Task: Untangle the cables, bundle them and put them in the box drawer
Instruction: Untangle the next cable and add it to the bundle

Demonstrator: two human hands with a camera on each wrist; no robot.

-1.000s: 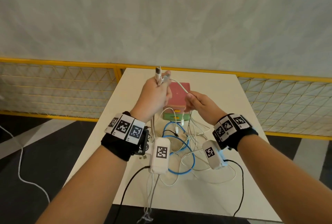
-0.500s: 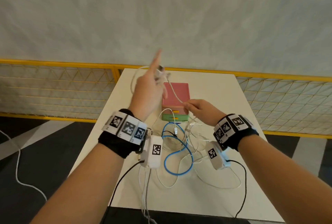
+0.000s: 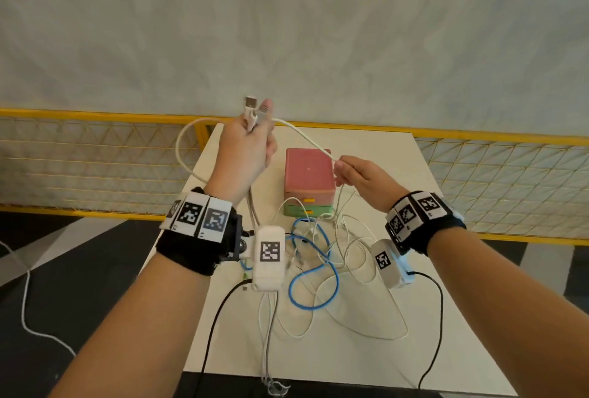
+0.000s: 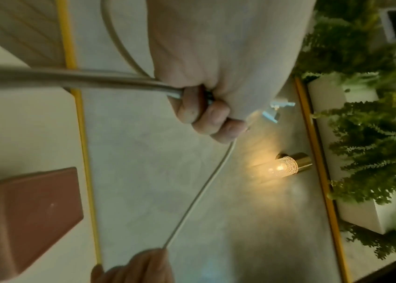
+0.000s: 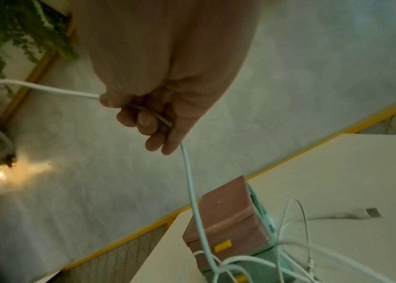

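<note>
Currently the left hand [image 3: 245, 149] is raised above the tabletop [image 3: 376, 155], fingers clenched around a white cable [image 3: 306, 137] with two connector ends [image 3: 253, 109] projecting above the fist. One loop of this cable arcs out to the left of the hand. The right hand [image 3: 360, 179] pinches the same cable further along, between thumb and curled fingers; the span between both hands slopes down to the right, and below the right hand the cable drops toward the tabletop. A box [image 3: 308, 179] with a pink upper section, a green lower section and yellow drawer pulls stands on the tabletop between the hands, drawers closed. In front of it lies a tangle of white cables [image 3: 357, 273] and one blue cable [image 3: 314, 283], touching and crossing each other
</note>
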